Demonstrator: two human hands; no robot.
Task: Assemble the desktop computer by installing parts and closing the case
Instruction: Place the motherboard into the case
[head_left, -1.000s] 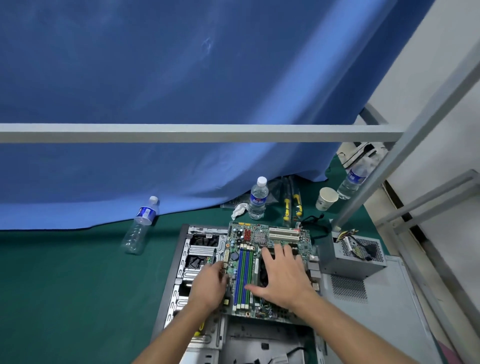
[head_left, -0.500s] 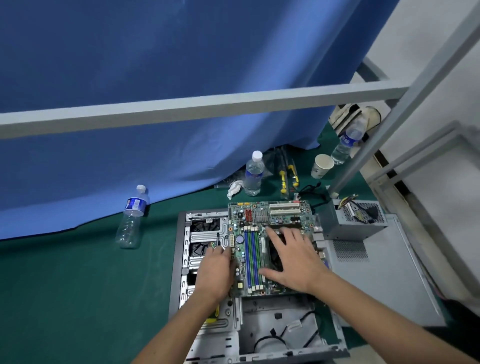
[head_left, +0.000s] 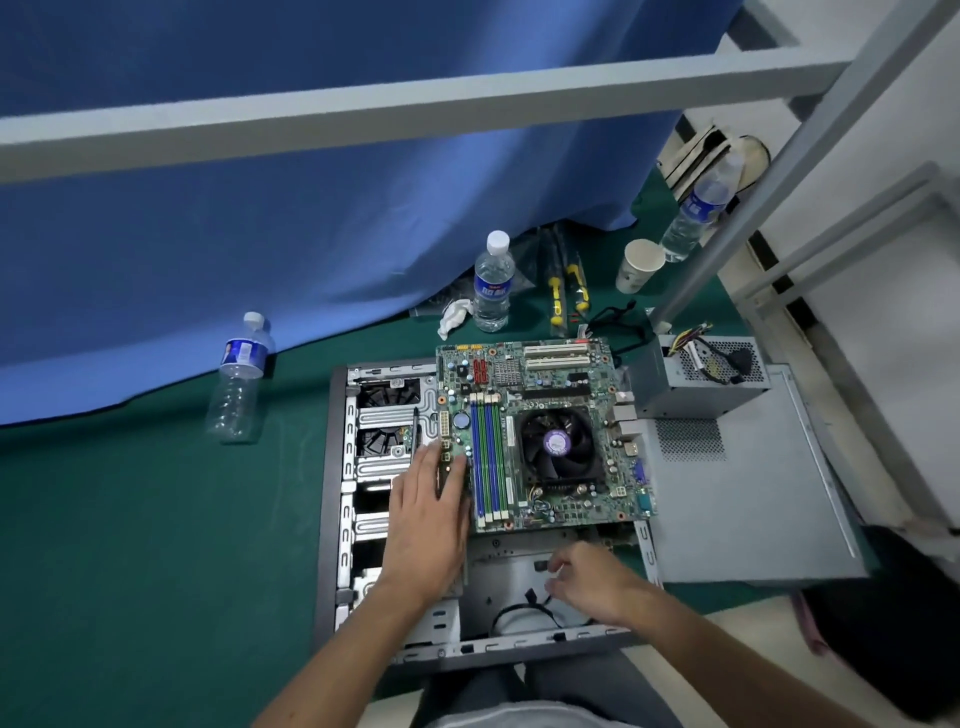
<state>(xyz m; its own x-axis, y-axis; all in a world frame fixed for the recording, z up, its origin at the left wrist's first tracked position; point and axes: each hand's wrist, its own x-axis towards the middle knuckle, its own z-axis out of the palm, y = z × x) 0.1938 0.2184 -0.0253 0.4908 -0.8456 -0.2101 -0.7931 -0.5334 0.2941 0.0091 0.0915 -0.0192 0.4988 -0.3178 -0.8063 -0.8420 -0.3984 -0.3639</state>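
Note:
An open grey computer case (head_left: 332, 519) lies flat on the green table. A green motherboard (head_left: 550, 384) with blue and green memory slots and a black CPU fan (head_left: 557, 444) rests over the case's far half, its far edge sticking out past the case. My left hand (head_left: 426, 514) grips the motherboard's left edge, fingers over the top. My right hand (head_left: 592, 579) is low inside the case's near bay, fingers loosely curled beside a black cable (head_left: 524, 608); whether it holds anything is unclear. A grey power supply (head_left: 701, 379) and the case side panel (head_left: 743, 493) lie to the right.
A water bottle (head_left: 236, 379) lies at the left, another bottle (head_left: 492, 283) stands behind the motherboard, and a third bottle (head_left: 698, 210) is at the far right by a paper cup (head_left: 639, 265). Yellow-handled tools (head_left: 566, 293) lie near the blue curtain. A grey frame bar (head_left: 415, 111) crosses overhead.
My right hand has left the CPU fan and dropped into the case's near bay. The left hand stays on the motherboard's left edge. My head tilted downward, showing more of the case.

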